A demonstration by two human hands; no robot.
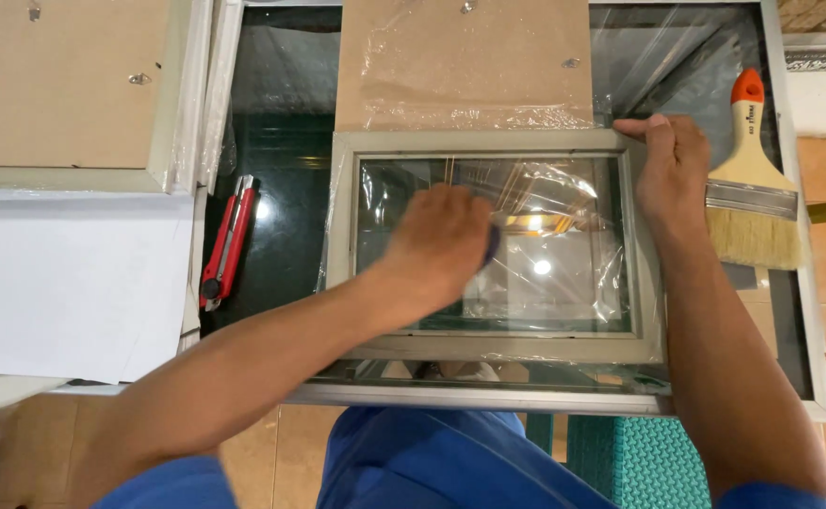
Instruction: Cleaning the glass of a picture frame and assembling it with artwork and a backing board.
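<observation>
Left hand (436, 240) sits on the glass of a grey picture frame (488, 141), fingers curled down over a small dark blue pad or cloth (491, 247); most of it is hidden, so what it is can't be told. That grip looks closed loosely around it, pressing on the pane. Right hand (669, 168) pins the frame's top right corner, fingers flat along the top rail, holding nothing else. Frame lies flat near the front edge of the glass-topped counter (794, 311), with loose clear plastic wrap (564, 273) bunched over pane and rim. Brown backing board (465, 61) lies just above it. Red utility knife (227, 240) to the left, wide paintbrush (750, 193) with orange handle to the right, white sheet (69, 278) and a second frame (64, 90) far left.

Risks: hard pressure could crack the pane; wrinkled wrap could snag under the wiping hand; frame could slide toward the front edge if the right hand eases.
</observation>
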